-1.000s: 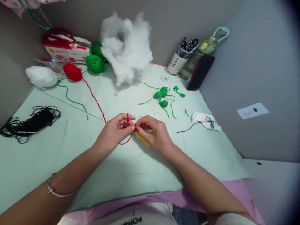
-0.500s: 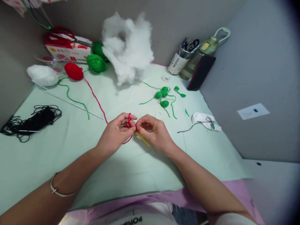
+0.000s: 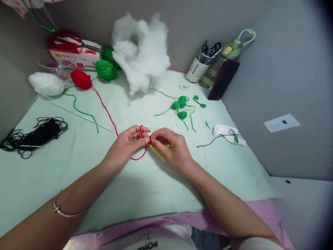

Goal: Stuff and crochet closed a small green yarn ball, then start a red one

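Above the middle of the table, both hands meet at a small red piece of yarn work [image 3: 150,140]. My left hand [image 3: 127,144] pinches it between thumb and fingers, with red yarn [image 3: 141,131] looped over the index finger. Fingertips of my right hand [image 3: 171,144] are closed on its other side. A crochet hook with a yellow handle [image 3: 157,153] slants below the right hand; whether it is held or lies on the table I cannot tell. From the left hand a red strand runs back to a red yarn ball [image 3: 81,79].
Black yarn [image 3: 39,133] lies at the left. White yarn [image 3: 46,84], green yarn balls [image 3: 107,71] and fluffy white stuffing [image 3: 142,52] stand at the back. Small green crocheted pieces [image 3: 182,104] lie right of centre. A pen cup [image 3: 197,69], a bottle [image 3: 215,67] and a phone [image 3: 223,81] are back right.
Both hands have shifted very slightly left with the red piece. The left thumb is now straighter, and the red yarn loop beneath the hands looks wider.
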### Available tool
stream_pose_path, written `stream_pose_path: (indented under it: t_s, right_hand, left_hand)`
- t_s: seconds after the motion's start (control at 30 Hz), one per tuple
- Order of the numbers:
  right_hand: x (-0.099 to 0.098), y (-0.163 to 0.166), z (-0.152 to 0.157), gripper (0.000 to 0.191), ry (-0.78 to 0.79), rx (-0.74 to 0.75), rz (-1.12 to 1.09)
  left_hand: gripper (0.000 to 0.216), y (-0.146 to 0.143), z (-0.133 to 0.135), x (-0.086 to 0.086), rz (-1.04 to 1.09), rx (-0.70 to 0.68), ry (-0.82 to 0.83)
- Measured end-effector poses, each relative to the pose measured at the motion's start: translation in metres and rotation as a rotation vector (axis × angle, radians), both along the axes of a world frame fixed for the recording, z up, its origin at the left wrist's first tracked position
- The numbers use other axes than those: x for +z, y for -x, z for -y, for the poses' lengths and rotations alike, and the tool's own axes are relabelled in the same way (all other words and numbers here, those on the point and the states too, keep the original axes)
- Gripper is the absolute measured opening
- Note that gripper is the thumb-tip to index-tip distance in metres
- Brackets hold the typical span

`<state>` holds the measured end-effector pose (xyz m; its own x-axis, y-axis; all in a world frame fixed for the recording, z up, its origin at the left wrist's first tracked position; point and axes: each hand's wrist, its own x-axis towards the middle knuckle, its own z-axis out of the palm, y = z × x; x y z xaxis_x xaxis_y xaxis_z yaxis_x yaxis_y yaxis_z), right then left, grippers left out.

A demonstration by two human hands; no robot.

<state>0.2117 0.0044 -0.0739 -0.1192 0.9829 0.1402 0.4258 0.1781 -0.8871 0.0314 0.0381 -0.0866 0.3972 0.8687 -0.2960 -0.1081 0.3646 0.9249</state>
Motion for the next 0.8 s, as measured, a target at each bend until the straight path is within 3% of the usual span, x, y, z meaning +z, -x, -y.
stream_pose_path:
  t_s: [0.27,0.5,0.8]
  right_hand:
    - [-0.0013,-0.0023,0.0010,0.014,-0.182,0.053,0.216]
    - [-0.0009,0.0021,0.0048,0.017,-0.170,0.045,0.341]
    - [-0.0005,0.0036,0.0006,0.008,0.058,-0.052,-0.067]
  left_hand:
    - [0.031,-0.0032,0.0044,0.0085,-0.142,0.045,-0.130]
    - [0.030,-0.0066,0.0067,0.0074,-0.190,0.036,-0.119]
    - [0.024,-0.0028,0.0020,0.0076,-0.136,0.023,-0.087]
